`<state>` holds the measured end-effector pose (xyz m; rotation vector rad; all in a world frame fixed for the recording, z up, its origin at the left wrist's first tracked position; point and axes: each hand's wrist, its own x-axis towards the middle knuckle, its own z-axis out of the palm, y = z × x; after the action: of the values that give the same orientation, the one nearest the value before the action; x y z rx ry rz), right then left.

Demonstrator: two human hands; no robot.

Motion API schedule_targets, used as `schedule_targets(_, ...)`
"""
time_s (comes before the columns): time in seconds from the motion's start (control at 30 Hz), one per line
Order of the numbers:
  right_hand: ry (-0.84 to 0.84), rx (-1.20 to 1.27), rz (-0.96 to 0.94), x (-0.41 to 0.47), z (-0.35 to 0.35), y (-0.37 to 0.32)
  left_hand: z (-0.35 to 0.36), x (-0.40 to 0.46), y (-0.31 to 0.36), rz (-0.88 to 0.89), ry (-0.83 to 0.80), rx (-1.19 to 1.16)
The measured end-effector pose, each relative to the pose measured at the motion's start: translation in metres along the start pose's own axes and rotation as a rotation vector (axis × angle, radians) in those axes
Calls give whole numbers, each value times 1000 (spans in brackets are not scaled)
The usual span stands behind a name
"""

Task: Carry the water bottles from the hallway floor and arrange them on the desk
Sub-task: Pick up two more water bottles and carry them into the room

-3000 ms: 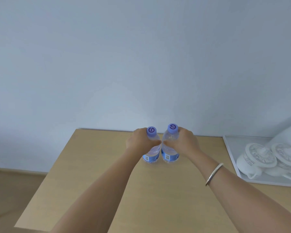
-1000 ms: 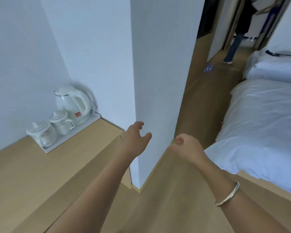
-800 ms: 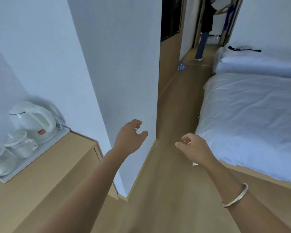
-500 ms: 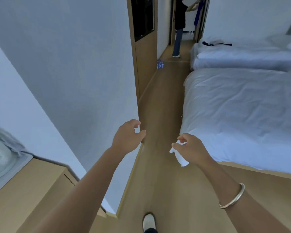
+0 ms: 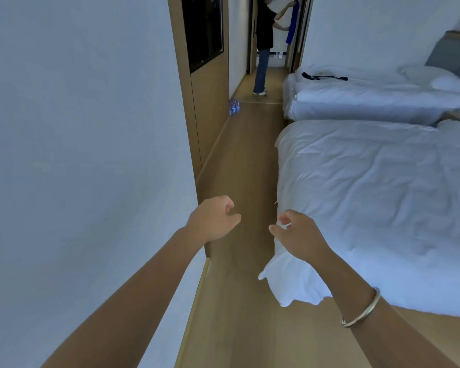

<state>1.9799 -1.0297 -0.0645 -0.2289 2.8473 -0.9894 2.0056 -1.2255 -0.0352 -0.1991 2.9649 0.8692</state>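
A small cluster of water bottles (image 5: pixel 234 107) with blue labels stands on the wooden hallway floor far ahead, against the left wall panel. My left hand (image 5: pixel 213 221) is held out in front of me, empty, fingers loosely curled and apart. My right hand (image 5: pixel 298 235) is also out in front, empty, fingers apart, with a metal bangle on its wrist. Both hands are far from the bottles. The desk is out of view.
A white wall (image 5: pixel 77 155) runs along my left, then a wooden panel (image 5: pixel 210 96) with a dark screen. Two white beds (image 5: pixel 369 195) fill the right side. A person (image 5: pixel 263 43) stands at the hallway's far end. The wooden floor (image 5: pixel 239 168) forms a narrow passage between wall and bed.
I set two bottles on the desk, let go, and turned right. The desk and kettle tray have left the view; the hallway, beds and floor bottles are now ahead. Both hands are empty.
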Motion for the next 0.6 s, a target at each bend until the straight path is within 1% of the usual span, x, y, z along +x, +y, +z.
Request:
schedule_targets(0.2,-41,-25,16,75,2,2,-5,73,-8,-5,-31,40)
schedule_targets(0.37,-33,-27,21,148,-1,12,-6,140,-12,-5,-22,101)
schedule_targets(0.6,-66,14,42,285,-12,39,-1,273,3,-13,-30,131)
